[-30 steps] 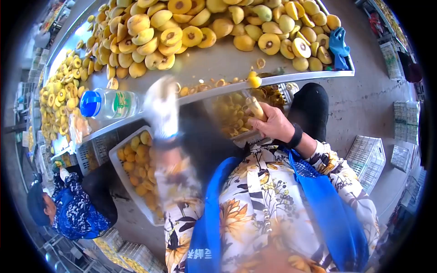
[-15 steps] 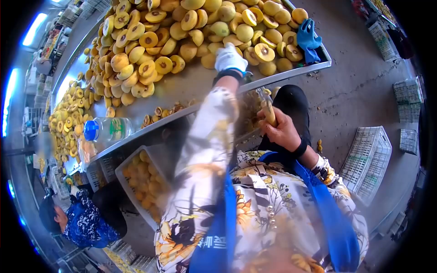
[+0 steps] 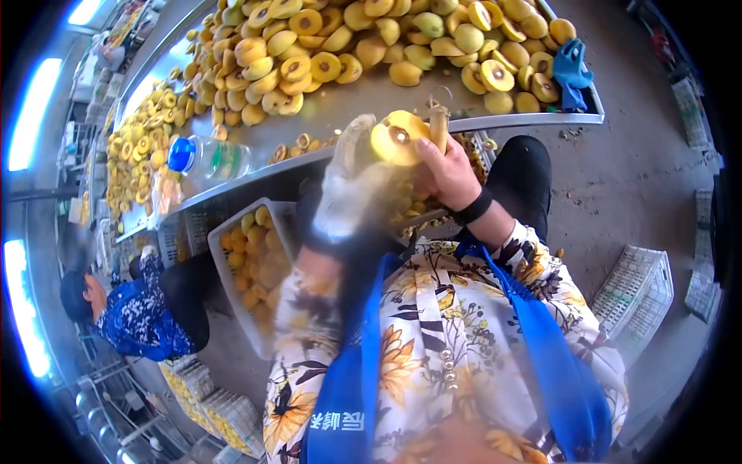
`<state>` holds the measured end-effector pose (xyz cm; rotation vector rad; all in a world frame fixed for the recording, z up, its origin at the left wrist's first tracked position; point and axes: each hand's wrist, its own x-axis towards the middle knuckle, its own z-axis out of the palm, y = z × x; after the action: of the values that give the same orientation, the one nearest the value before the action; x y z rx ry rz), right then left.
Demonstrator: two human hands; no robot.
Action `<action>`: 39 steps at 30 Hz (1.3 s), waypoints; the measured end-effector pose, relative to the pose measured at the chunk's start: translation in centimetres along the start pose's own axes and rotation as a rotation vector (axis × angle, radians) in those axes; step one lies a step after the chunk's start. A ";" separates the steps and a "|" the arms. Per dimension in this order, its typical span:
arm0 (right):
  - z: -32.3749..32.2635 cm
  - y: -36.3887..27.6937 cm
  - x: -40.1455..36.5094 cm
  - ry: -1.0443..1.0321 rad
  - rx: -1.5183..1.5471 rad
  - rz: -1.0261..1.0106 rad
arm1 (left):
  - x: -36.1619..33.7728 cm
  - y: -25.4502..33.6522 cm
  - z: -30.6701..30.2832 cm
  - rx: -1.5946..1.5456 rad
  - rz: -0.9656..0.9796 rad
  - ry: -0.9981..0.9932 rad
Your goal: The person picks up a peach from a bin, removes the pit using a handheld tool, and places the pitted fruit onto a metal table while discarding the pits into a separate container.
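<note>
My left hand (image 3: 348,174), in a white glove and smeared by motion, is closed against the left side of a yellow peach half (image 3: 399,139). The cut face shows, with the brown pit hollow in its middle. My bare right hand (image 3: 454,174) grips a wooden-handled pitting tool (image 3: 439,127) with a thin metal loop at its top end. The right thumb touches the peach half's right edge. Both hands are just over the near rim of the metal table (image 3: 495,121). Many peach halves (image 3: 309,46) are heaped beyond them.
A blue glove (image 3: 572,73) lies at the table's right corner. A clear bottle (image 3: 212,157) with a blue cap lies near the front rim. Below stands a crate of peaches (image 3: 251,263). White crates (image 3: 634,301) stand at right. Another person (image 3: 147,317) sits at left.
My left hand has come back from the heap towards me, and a peach half is now between my hands. My right hand has moved up and left with the tool. The view has shifted.
</note>
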<state>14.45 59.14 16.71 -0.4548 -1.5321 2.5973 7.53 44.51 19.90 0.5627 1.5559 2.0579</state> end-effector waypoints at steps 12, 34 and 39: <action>3.5 2.8 -2.7 -0.046 -1.121 -0.207 | -2.3 -4.7 -2.1 -0.533 -0.129 0.368; 3.3 4.4 -4.2 -0.209 -1.176 -0.247 | -2.3 -3.6 -3.6 0.013 -0.035 0.254; 3.8 4.1 -3.9 -0.231 -1.091 -0.073 | -1.7 -1.3 -5.0 -0.083 -0.360 0.039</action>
<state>17.35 53.02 15.71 -0.1289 -2.8692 1.5606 6.11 39.96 17.30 0.1949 1.4627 1.8551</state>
